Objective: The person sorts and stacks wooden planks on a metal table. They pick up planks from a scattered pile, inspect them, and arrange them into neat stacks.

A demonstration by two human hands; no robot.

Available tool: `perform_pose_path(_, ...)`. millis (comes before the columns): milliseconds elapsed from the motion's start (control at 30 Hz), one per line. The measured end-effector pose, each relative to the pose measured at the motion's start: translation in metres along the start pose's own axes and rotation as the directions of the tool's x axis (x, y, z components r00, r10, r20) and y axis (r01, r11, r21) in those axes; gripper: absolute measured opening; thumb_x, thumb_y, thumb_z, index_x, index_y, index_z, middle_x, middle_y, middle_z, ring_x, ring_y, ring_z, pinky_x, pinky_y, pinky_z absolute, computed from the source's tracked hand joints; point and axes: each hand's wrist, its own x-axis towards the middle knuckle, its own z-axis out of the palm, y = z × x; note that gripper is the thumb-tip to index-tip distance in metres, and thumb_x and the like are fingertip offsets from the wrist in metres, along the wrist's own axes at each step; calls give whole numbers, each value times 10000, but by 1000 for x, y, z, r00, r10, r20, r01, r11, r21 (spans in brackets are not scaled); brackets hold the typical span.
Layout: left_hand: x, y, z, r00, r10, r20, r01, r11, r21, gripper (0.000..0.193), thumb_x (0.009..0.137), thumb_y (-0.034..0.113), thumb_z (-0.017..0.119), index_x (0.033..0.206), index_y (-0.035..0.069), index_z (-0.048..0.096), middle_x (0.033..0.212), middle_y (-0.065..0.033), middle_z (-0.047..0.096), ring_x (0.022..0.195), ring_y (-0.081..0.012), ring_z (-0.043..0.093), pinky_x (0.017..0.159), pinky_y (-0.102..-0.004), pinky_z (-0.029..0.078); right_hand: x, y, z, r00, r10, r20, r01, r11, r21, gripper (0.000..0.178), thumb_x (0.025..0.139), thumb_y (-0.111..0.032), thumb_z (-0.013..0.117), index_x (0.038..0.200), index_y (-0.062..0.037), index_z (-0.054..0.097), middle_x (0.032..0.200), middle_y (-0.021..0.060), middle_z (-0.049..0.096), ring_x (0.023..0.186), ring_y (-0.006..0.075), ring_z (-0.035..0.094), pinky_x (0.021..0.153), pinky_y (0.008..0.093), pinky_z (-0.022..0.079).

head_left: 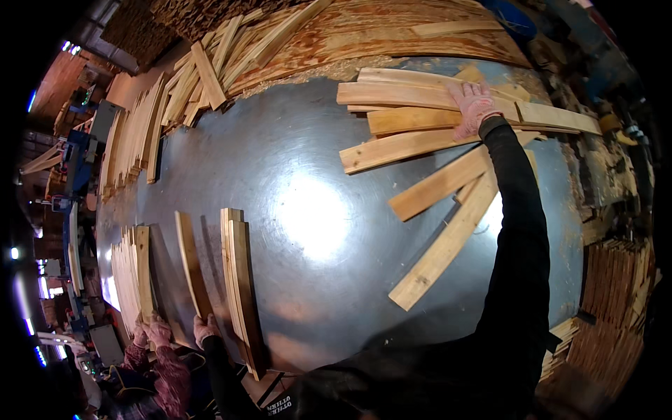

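Observation:
My left hand (205,330), in a pale pink glove, grips the near end of a narrow wooden slat (190,262) standing on edge at the table's left front. To its right lies a small bundle of slats (238,280). Far to the right, my right hand (476,106), also gloved, rests with fingers spread on a fanned pile of wooden boards (402,122). Closer to me, one board (441,185) points left and a longer one (430,262) slants toward the front. Whether my right fingers grip any board is not visible.
The metal table (301,140) shines with glare. Beside my left arm, a co-worker's gloved hands (152,330) touch a row of upright slats (129,276). Another slat row (133,133) and a jumbled slat pile (210,70) sit at the far left. Stacked wood (612,287) stands off the right edge.

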Motion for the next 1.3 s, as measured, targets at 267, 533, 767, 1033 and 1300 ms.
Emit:
perform_pose_path(267, -15, 135, -5, 948, 241, -209, -226, 970, 94, 816, 790, 262, 760, 1459, 76, 331, 1373, -233, 475, 1294, -415, 434, 1064, -483, 384, -16, 22, 28, 987, -110, -113, 137, 956, 260, 1019, 580, -235, 821, 1473, -136, 343, 1242, 231, 566, 1100, 379, 593, 879, 435, 508)
perform_pose_path(533, -170, 424, -29, 45, 930, -366, -976, -37, -213, 1143, 723, 808, 576, 1436, -59, 362, 1497, -271, 329, 1435, -415, 249, 1198, -495, 101, -141, -78, 43, 809, -525, -265, 577, 795, 187, 481, 646, -107, 727, 1079, -68, 522, 840, 141, 670, 851, 392, 657, 705, 483, 525)
perform_pose_path(767, -290, 409, 31, 185, 884, 429, -912, 317, -260, 1231, 674, 586, 748, 1519, -19, 88, 1439, -266, 349, 1347, -420, 326, 1118, -508, 259, -255, -71, 98, 740, 263, -619, -10, 924, 381, 707, 768, -396, 715, 1322, -20, 490, 1209, 211, 578, 1169, 375, 531, 1012, 460, 406)
perform_pose_path(1033, -314, 403, 2, 429, 903, 14, -868, 417, -271, 940, 710, 282, 776, 1443, -49, 289, 1191, -266, 551, 1042, -406, 581, 910, -500, 474, -343, 23, 198, 556, 778, 293, -749, 316, 583, 909, 684, -525, 791, 1311, 32, 439, 1202, 264, 593, 1107, 424, 596, 914, 455, 512)
perform_pose_path(1300, -379, 432, 25, 125, 927, 354, -970, 190, -154, 991, 709, 401, 788, 1441, 46, 223, 1433, -253, 337, 1232, -400, 461, 958, -497, 429, -343, -65, 205, 625, 646, 438, -644, 110, 757, 876, 810, -569, 684, 1377, 52, 437, 1301, 259, 573, 1206, 401, 553, 999, 411, 445)
